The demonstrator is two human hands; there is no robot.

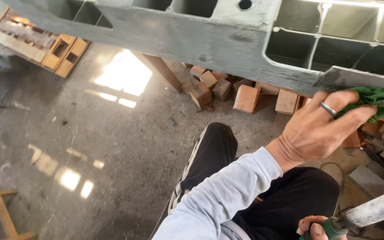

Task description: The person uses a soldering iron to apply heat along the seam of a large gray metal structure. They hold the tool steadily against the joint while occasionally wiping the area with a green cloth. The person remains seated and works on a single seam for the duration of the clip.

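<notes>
Left grip (321, 129), pinching cloth (372, 98) at 2 o'clock, should press flat along frame (192, 40) edge; right grip (314, 227) clasps tool (374, 209)

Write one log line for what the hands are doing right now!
left hand: presses green cloth on grey frame | right hand: grips tool | floor: wood blocks

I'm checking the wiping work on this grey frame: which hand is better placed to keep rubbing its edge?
The left hand: it presses the green cloth onto the grey frame edge. The right hand is low, gripping a tool handle.
</notes>
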